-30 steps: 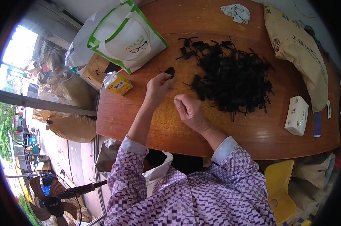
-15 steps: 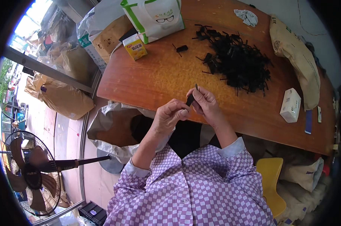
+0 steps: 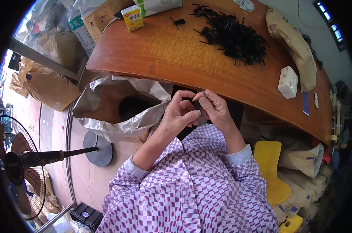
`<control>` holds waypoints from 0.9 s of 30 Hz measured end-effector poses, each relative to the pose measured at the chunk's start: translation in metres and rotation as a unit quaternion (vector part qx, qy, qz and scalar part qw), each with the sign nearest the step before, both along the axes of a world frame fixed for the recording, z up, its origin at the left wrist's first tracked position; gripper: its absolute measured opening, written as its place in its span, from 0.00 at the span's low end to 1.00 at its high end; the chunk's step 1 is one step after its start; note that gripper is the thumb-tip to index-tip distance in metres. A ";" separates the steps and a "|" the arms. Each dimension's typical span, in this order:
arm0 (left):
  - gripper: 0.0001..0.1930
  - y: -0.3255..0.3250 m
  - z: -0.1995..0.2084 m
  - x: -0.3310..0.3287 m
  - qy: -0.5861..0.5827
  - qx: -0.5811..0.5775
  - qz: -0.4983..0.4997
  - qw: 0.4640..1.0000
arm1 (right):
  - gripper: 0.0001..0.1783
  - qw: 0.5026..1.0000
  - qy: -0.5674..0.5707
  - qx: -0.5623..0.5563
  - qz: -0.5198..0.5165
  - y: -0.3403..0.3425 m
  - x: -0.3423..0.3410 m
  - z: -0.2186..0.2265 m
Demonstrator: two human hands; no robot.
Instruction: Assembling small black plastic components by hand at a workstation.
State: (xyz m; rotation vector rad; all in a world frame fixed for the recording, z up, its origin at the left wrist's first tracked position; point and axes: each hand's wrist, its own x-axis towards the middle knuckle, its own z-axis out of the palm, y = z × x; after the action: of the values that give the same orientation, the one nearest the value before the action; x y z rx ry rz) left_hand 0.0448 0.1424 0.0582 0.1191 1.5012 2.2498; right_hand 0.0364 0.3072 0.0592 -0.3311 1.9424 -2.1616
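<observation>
Just past the table's front edge, above my lap, my two hands are close together. My right hand [image 3: 215,112] pinches a small black strip piece [image 3: 204,94] between thumb and forefinger; one end sticks up past the fingers, and the rest is mostly hidden against a dark background. Beside it, my left hand [image 3: 178,113] has curled fingers, with forefinger and thumb apart and nothing visible between their tips. On the wooden table [image 3: 145,58] lies a heap of similar black pieces [image 3: 238,37], with one single piece [image 3: 178,22] to its left.
Left of my hands an open sack [image 3: 139,126] holds something dark. A small yellow box [image 3: 132,19] and a white-green bag [image 3: 160,6] stand at the back left. A tissue pack [image 3: 287,82] and paper sack [image 3: 294,42] lie right. A fan [image 3: 18,163] and yellow chair [image 3: 269,171] flank me.
My hands have drawn back from over the table edge toward my lap. The left finger and thumb have parted from the black piece. The view has shifted, showing more of the sack.
</observation>
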 end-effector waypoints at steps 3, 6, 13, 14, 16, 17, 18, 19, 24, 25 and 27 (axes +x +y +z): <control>0.21 -0.001 -0.006 0.008 0.006 -0.011 0.014 1.000 | 0.14 0.998 -0.030 -0.007 -0.051 -0.002 0.023 -0.007; 0.20 -0.001 -0.015 0.016 0.019 -0.017 0.032 0.999 | 0.18 0.994 -0.085 -0.021 -0.068 -0.008 0.045 -0.008; 0.20 -0.003 -0.037 0.027 0.111 -0.091 0.061 0.988 | 0.18 0.989 -0.133 -0.011 -0.062 -0.025 0.058 -0.015; 0.21 -0.004 -0.039 0.028 0.143 -0.119 0.069 0.980 | 0.18 0.990 -0.128 -0.011 -0.063 -0.026 0.058 -0.016; 0.21 -0.004 -0.036 0.027 0.176 -0.148 0.074 0.970 | 0.16 0.989 -0.128 -0.013 -0.071 -0.029 0.058 -0.017; 0.22 -0.004 -0.035 0.027 0.208 -0.176 0.078 0.959 | 0.15 0.989 -0.127 -0.014 -0.078 -0.030 0.058 -0.017; 0.22 -0.003 -0.034 0.027 0.209 -0.176 0.078 0.959 | 0.15 0.989 -0.127 -0.015 -0.079 -0.031 0.058 -0.018; 0.22 -0.003 -0.034 0.027 0.218 -0.188 0.083 0.954 | 0.15 0.989 -0.122 -0.011 -0.084 -0.031 0.058 -0.019; 0.23 0.002 -0.019 0.030 0.290 -0.327 0.102 0.894 | 0.16 0.985 -0.142 -0.039 -0.094 -0.032 0.060 -0.019; 0.22 0.004 -0.019 0.030 0.304 -0.334 0.115 0.885 | 0.16 0.985 -0.136 -0.040 -0.102 -0.033 0.060 -0.024; 0.21 0.005 -0.019 0.030 0.319 -0.341 0.128 0.875 | 0.15 0.984 -0.131 -0.043 -0.110 -0.032 0.059 -0.025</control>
State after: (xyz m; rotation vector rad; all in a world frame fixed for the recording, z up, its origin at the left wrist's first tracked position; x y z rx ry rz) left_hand 0.0744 0.1473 0.0390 0.5067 2.7182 1.7794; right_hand 0.0957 0.2754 0.0343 0.1571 1.8143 -2.2901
